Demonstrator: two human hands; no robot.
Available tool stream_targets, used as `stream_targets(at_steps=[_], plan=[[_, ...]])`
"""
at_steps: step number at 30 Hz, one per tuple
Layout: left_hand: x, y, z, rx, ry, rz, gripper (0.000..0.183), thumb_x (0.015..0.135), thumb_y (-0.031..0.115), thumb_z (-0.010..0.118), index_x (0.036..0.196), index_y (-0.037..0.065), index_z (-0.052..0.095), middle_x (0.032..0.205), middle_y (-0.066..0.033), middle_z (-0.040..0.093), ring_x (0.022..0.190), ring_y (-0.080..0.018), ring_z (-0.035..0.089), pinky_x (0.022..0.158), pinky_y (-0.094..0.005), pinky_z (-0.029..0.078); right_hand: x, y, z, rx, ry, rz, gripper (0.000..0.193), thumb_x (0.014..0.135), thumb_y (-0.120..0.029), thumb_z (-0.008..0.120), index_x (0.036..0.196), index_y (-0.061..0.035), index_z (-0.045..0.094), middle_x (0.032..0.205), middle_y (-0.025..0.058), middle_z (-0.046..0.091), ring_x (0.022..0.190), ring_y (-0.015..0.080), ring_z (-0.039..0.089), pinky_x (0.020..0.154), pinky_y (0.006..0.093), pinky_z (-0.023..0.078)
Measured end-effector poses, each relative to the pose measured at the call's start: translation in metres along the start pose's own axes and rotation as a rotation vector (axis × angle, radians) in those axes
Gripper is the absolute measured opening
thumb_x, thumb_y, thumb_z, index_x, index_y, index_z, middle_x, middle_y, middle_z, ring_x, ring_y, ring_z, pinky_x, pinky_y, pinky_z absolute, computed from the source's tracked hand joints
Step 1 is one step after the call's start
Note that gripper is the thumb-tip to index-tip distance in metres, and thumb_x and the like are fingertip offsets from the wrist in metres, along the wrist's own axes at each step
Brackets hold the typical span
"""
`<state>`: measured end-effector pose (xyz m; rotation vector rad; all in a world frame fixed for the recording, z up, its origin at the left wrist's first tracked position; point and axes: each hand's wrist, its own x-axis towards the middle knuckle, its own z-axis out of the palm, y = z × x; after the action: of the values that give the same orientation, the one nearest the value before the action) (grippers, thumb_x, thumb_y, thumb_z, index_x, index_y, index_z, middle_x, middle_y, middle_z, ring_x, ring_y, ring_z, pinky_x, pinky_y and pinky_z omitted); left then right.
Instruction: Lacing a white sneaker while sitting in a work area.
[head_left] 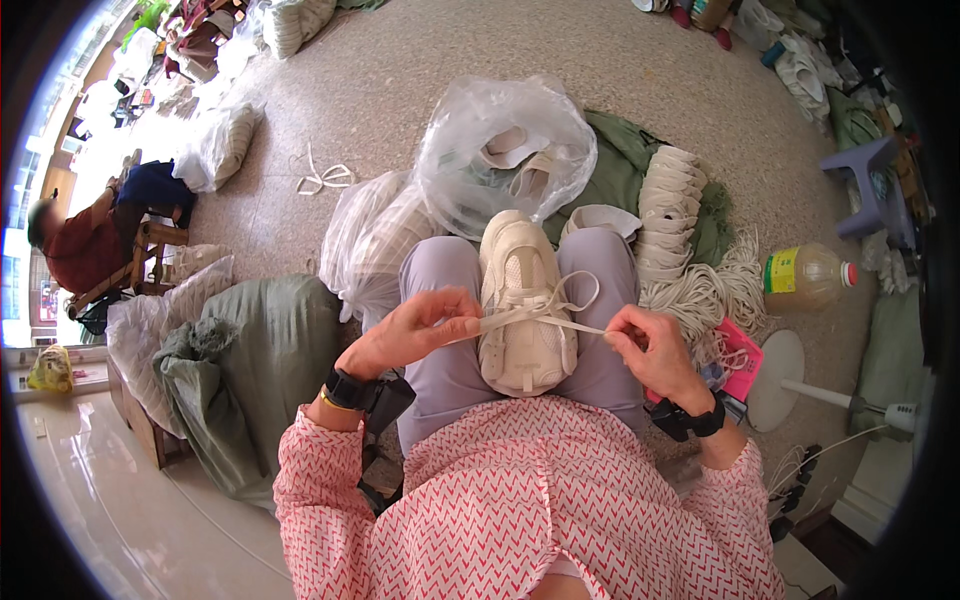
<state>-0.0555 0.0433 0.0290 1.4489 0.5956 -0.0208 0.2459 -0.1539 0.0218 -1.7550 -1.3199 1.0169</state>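
A cream shoe upper (524,350) rests lengthwise between my thighs, its toe pointing away from me. Across its front runs a pale shoelace (570,325), crossed in the middle with a loop rising on the right. My left hand (425,325) pinches one end of the lace to the left of the shoe. On the other side, my right hand (655,348) has the opposite end between thumb and fingertips, and that stretch is drawn straight. Both wrists wear black bands with small devices.
Beyond my knees lies an open clear plastic bag (450,130) with shoe parts in it. Stacked uppers (668,200), bundled laces (690,300), a pink basket (740,375) and a large bottle (815,280) are on the right. Green sacks (270,350) sit left; another person (85,240) sits farther left.
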Motion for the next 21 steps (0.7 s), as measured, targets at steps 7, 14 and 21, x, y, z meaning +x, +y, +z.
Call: stream_targets(at_steps=[7, 14, 21], plan=[[0.015, 0.008, 0.001, -0.203, 0.014, 0.097, 0.027, 0.105, 0.029, 0.066, 0.096, 0.006, 0.057, 0.105, 0.0016, 0.055, 0.099, -0.0090, 0.049, 0.091, -0.0262, 0.039, -0.032, 0.036, -0.041, -0.135, 0.137, 0.071, 0.009, 0.093, -0.004, 0.070, 0.089, 0.0023, 0.065, 0.070, 0.0048, 0.063, 0.060, 0.0097, 0.055, 0.056, 0.0282, 0.045], [0.033, -0.014, 0.009, 0.046, 0.063, 0.220, 0.024, 0.093, 0.012, 0.074, 0.086, 0.006, 0.051, 0.104, -0.0008, 0.049, 0.096, -0.0103, 0.047, 0.088, -0.0252, 0.038, -0.059, 0.046, -0.055, -0.149, 0.133, 0.143, 0.010, 0.093, -0.004, 0.069, 0.089, 0.0031, 0.063, 0.070, 0.0050, 0.062, 0.061, 0.0102, 0.057, 0.057, 0.0283, 0.046], [0.041, -0.015, 0.024, 0.159, 0.201, 0.133, 0.021, 0.083, 0.010, 0.075, 0.088, 0.003, 0.056, 0.095, -0.0032, 0.050, 0.089, -0.0150, 0.050, 0.081, -0.0298, 0.044, -0.086, 0.079, -0.078, -0.107, 0.180, 0.267, 0.011, 0.094, -0.004, 0.067, 0.087, 0.0019, 0.061, 0.071, 0.0023, 0.062, 0.059, 0.0070, 0.055, 0.054, 0.0262, 0.044]])
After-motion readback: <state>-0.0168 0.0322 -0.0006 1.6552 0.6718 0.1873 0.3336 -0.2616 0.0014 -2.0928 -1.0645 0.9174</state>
